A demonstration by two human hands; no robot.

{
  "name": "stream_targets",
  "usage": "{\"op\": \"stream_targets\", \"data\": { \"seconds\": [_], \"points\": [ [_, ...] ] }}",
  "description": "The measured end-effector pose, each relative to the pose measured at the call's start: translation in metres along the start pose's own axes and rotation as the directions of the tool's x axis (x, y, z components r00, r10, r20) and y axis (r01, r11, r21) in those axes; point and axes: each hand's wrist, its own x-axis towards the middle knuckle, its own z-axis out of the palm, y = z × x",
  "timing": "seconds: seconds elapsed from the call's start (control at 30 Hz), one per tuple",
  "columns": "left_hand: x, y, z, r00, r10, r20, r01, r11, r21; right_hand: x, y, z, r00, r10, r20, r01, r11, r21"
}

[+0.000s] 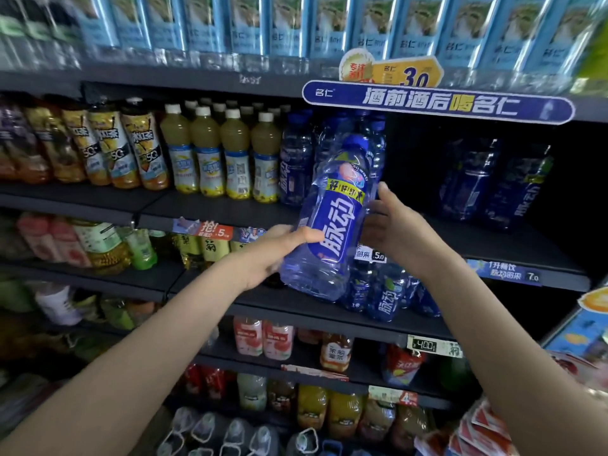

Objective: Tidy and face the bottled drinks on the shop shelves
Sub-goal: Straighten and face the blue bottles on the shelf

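A large blue-labelled drink bottle (332, 222) is held tilted in front of the shelves, cap pointing up and away. My left hand (279, 250) grips its lower left side, thumb across the label. My right hand (393, 222) rests against its right side with fingers extended. Behind it, more blue bottles (297, 162) of the same brand stand on the second shelf (223, 209). Two large ones (493, 182) stand far back at the right. Smaller blue bottles (385, 291) stand on the shelf below.
Yellow juice bottles (223, 156) and iced tea bottles (131, 146) fill the second shelf's left. Light blue cartons (296, 24) line the top shelf. A blue promotional banner (437, 105) hangs on the shelf edge. Mixed drinks (279, 340) occupy lower shelves.
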Motion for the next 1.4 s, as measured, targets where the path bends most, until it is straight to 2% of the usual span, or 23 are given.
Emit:
{"op": "stream_targets", "data": {
  "seconds": [0.07, 0.13, 0.2, 0.27, 0.33, 0.37, 0.4, 0.47, 0.53, 0.57, 0.6, 0.67, 0.7, 0.77, 0.8, 0.87, 0.93, 1.03, 1.17, 1.27, 1.33, 1.4],
  "points": [
    [-0.005, 0.003, -0.003, 0.998, 0.030, -0.059, -0.022, 0.991, 0.135, -0.002, 0.001, 0.009, 0.999, 0.003, 0.040, -0.001, 0.999, -0.055],
    [-0.010, 0.007, -0.003, 0.985, 0.105, -0.136, -0.053, 0.940, 0.338, -0.004, 0.001, 0.015, 0.997, -0.005, 0.071, 0.014, 0.991, -0.135],
    [-0.014, 0.009, 0.000, 0.953, 0.229, -0.198, -0.071, 0.806, 0.588, -0.006, 0.004, 0.024, 0.997, -0.016, 0.071, 0.027, 0.987, -0.157],
    [-0.017, 0.008, 0.005, 0.914, 0.368, -0.172, -0.093, 0.602, 0.793, -0.006, 0.010, 0.033, 0.999, -0.031, -0.036, 0.028, 0.997, -0.071],
    [-0.018, 0.009, 0.006, 0.875, 0.471, -0.108, -0.130, 0.445, 0.886, -0.006, 0.015, 0.038, 0.986, -0.027, -0.166, 0.040, 0.996, 0.076],
    [-0.018, 0.012, 0.005, 0.870, 0.485, -0.082, -0.157, 0.431, 0.889, -0.006, 0.016, 0.038, 0.978, -0.034, -0.204, 0.064, 0.988, 0.143],
    [-0.019, 0.016, 0.004, 0.876, 0.477, -0.075, -0.185, 0.474, 0.861, -0.006, 0.015, 0.037, 0.975, -0.043, -0.220, 0.089, 0.975, 0.204],
    [-0.021, 0.024, 0.000, 0.907, 0.400, -0.129, -0.210, 0.698, 0.685, -0.007, 0.011, 0.032, 0.976, -0.042, -0.213, 0.111, 0.941, 0.318],
    [-0.025, 0.030, -0.004, 0.963, 0.218, -0.160, -0.163, 0.940, 0.298, -0.005, 0.007, 0.027, 0.981, -0.036, -0.191, 0.113, 0.906, 0.409],
    [-0.026, 0.029, -0.004, 0.983, 0.132, -0.124, -0.122, 0.989, 0.088, -0.004, 0.005, 0.025, 0.983, -0.036, -0.179, 0.113, 0.891, 0.441],
    [-0.026, 0.028, -0.003, 0.991, 0.095, -0.095, -0.100, 0.994, -0.049, -0.003, 0.003, 0.024, 0.986, -0.038, -0.163, 0.111, 0.877, 0.467],
    [-0.023, 0.027, 0.001, 0.980, 0.140, -0.144, -0.154, 0.984, -0.092, 0.001, 0.001, 0.023, 0.992, -0.037, -0.120, 0.094, 0.850, 0.518],
    [-0.022, 0.028, 0.004, 0.955, 0.202, -0.217, -0.216, 0.976, -0.040, 0.002, 0.000, 0.022, 0.995, -0.025, -0.099, 0.075, 0.843, 0.533],
    [-0.021, 0.033, 0.004, 0.852, 0.412, -0.323, -0.367, 0.910, 0.195, 0.004, -0.003, 0.020, 0.995, 0.039, -0.086, 0.012, 0.850, 0.526],
    [-0.020, 0.037, 0.003, 0.786, 0.536, -0.309, -0.429, 0.832, 0.351, 0.005, -0.004, 0.019, 0.993, 0.081, -0.083, -0.024, 0.842, 0.539],
    [-0.020, 0.044, -0.002, 0.684, 0.704, -0.190, -0.502, 0.643, 0.579, 0.008, -0.001, 0.021, 0.989, 0.146, -0.036, -0.093, 0.782, 0.616],
    [-0.023, 0.051, -0.003, 0.635, 0.768, -0.084, -0.535, 0.515, 0.670, 0.011, 0.000, 0.024, 0.985, 0.171, 0.035, -0.151, 0.733, 0.663],
    [-0.029, 0.055, -0.001, 0.612, 0.791, 0.003, -0.542, 0.417, 0.729, 0.012, -0.003, 0.029, 0.979, 0.172, 0.113, -0.200, 0.678, 0.707],
    [-0.027, 0.056, -0.010, 0.649, 0.759, 0.057, -0.559, 0.424, 0.712, 0.018, -0.007, 0.022, 0.988, 0.136, 0.072, -0.148, 0.717, 0.681],
    [-0.023, 0.053, -0.018, 0.766, 0.636, 0.094, -0.497, 0.492, 0.715, 0.016, -0.010, 0.019, 0.996, 0.059, -0.072, -0.004, 0.797, 0.604],
    [-0.018, 0.047, -0.020, 0.857, 0.504, 0.112, -0.424, 0.564, 0.708, 0.011, -0.012, 0.015, 0.982, -0.005, -0.190, 0.097, 0.872, 0.479],
    [-0.010, 0.042, -0.017, 0.910, 0.398, 0.119, -0.368, 0.640, 0.674, 0.008, -0.011, 0.012, 0.958, -0.087, -0.272, 0.186, 0.914, 0.361]
  ]
}}
